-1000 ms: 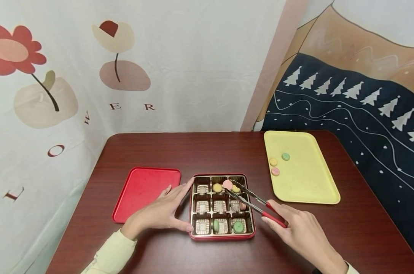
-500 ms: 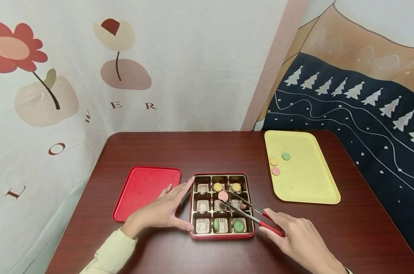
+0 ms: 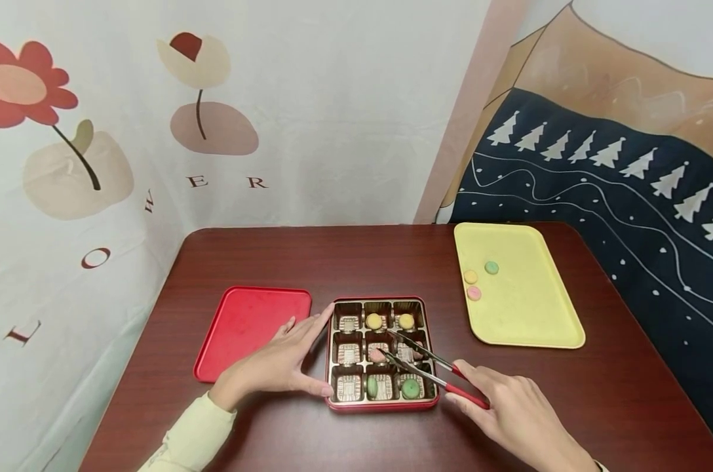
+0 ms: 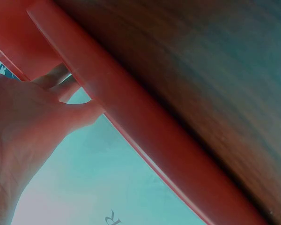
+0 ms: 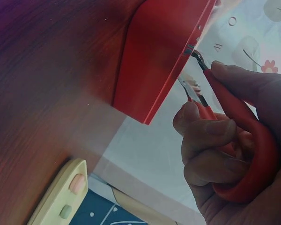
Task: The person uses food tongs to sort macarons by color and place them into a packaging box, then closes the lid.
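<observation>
One reddish-brown surface carries a yellow tray at the right, a red tray at the left, and between them a nine-compartment red box. Along the box's left side rests the left hand, its grip loose with fingers extended, while the right hand has its grip closed round red-handled tongs, whose tips stand apart over the box. By one tip, a pink macaron sits in the centre compartment, with two yellow macarons behind and two green macarons in front.
</observation>
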A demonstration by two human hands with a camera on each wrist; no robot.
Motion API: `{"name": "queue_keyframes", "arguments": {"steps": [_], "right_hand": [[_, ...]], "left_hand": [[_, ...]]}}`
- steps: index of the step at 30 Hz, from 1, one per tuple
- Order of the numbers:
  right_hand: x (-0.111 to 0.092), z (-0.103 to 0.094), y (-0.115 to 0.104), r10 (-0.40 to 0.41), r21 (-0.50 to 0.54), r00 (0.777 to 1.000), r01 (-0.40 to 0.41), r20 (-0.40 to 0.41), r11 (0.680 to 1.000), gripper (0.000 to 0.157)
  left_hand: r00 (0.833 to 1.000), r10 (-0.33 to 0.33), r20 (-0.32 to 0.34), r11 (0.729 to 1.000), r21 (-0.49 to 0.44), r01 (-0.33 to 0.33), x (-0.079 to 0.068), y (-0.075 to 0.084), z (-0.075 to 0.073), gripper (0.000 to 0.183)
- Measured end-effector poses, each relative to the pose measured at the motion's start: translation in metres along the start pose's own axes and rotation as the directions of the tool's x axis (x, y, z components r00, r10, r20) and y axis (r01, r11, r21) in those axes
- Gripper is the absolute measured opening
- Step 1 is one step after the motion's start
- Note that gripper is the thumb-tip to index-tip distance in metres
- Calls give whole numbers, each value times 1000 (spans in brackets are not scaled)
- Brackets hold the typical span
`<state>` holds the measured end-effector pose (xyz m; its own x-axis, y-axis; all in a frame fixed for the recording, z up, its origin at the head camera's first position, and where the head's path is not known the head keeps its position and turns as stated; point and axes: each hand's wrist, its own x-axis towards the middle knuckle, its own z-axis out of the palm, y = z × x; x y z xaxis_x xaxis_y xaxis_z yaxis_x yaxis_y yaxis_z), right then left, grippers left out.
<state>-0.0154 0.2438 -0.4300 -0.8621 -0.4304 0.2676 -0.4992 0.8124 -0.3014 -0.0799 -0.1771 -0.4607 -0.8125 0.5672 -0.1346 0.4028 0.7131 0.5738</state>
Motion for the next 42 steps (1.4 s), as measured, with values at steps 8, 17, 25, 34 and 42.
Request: {"name": "queue_keyframes", "arguments": {"steps": [8,17,25,34,42], "right_hand": [[-1,3,-1,-12,2,1000,12,-5,1000,53],[-1,4,11,-38,2,993,39,-114,999,59],[0,1,32,17,2,981,-17,-194,1000,67],[-1,-8,51,139,-3,968,-143,-209,990,66],[-3,-11,76,225,-7,952,-231,-209,973,64]], "left_hand": [[1000,-13,8,1000,3,13,-1,1,-1,141],[1000,11,-10,1000,8,-11,-1,0,-1,140],[1000,-6,-4,1000,0,6,-1,0,0,141],[1000,3,-3,1000,3,-3,-1,0,-1,140],[1000,10,-7,1000,-3,-10,-1,1,-1,140]]}}
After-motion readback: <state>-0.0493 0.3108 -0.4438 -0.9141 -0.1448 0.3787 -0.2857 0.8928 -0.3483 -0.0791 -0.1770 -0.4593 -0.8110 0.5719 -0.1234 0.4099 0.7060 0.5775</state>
